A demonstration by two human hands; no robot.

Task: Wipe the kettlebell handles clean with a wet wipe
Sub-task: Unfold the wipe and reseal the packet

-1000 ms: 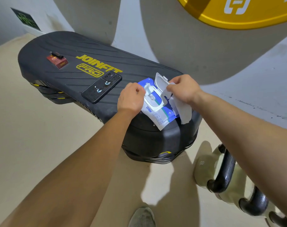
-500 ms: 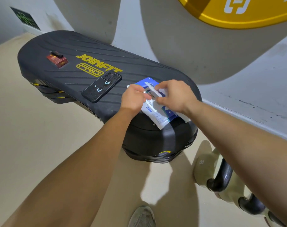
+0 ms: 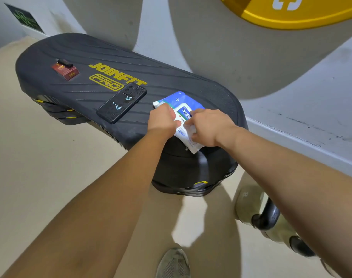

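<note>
A blue and white wet wipe pack (image 3: 180, 101) lies on the right end of a black JOINFIT platform (image 3: 74, 91), its lid flat down. My left hand (image 3: 163, 119) is curled on the pack's left edge and holds it. My right hand (image 3: 209, 127) presses its fingertips on the lid, with a bunched white wipe (image 3: 189, 128) under the fingers. On the floor at the lower right stand beige kettlebells (image 3: 245, 199) with black handles (image 3: 270, 215), partly hidden by my right forearm.
A black phone (image 3: 122, 102) lies on the platform left of the pack. Farther left sits a red box (image 3: 66, 72) with a black lighter on it. A yellow weight plate (image 3: 291, 17) hangs above against the grey wall. My shoe (image 3: 173, 263) is at the bottom edge.
The pack's lid stood open with a wipe hanging from my right hand; the lid has come down and both hands now press on the shut pack.
</note>
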